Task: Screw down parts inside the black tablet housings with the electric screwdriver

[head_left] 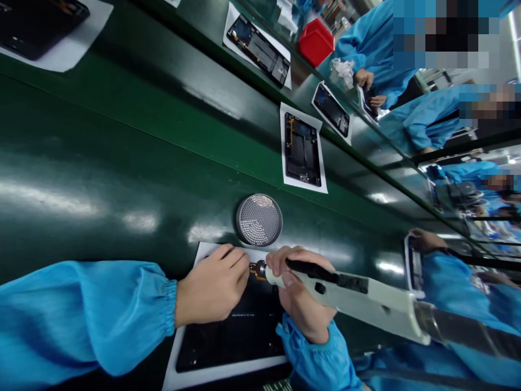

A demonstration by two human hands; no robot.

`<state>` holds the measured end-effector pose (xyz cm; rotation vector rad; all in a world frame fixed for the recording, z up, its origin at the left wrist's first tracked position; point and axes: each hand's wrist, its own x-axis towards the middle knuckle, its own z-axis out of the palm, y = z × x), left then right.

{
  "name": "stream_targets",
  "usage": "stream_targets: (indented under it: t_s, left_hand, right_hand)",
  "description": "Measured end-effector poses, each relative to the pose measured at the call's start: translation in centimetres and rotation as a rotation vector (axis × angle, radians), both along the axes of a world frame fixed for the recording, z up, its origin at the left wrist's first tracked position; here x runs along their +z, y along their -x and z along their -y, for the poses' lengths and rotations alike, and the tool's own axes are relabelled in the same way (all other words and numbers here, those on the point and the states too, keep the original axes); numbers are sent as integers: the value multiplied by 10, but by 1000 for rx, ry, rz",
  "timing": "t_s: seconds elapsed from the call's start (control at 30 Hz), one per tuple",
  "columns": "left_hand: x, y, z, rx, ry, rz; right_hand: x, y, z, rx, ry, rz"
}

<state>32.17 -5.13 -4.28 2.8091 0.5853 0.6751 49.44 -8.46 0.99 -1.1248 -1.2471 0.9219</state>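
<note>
Right hand [303, 296] is clamped on an electric screwdriver [358, 293], aiming its tip at a small gold part [256, 270] on a black device frame [230, 331] lying on white paper [228, 376]; left hand [211, 288], fingers together, is pressing the frame steady.

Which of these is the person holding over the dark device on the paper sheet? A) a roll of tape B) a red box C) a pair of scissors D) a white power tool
D: the right hand wraps around the white power tool, its metal tip beside the left hand above the dark device.
</note>
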Motion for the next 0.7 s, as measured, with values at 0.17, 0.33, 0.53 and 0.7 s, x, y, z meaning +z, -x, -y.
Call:
stream_targets:
  t_s: [0.17,0.33,0.53,0.7]
  left_hand:
    - [-1,-1,0,1,-12,19]
    - [0,0,0,0,-11,24]
    - [1,0,0,-11,2,9]
    - [0,0,0,2,23,10]
  right_hand:
    - [-2,-1,1,2,23,31]
    - [-2,0,2,27,17,33]
    - [-3,0,0,35,-3,19]
    - [-10,2,1,38,-14,26]
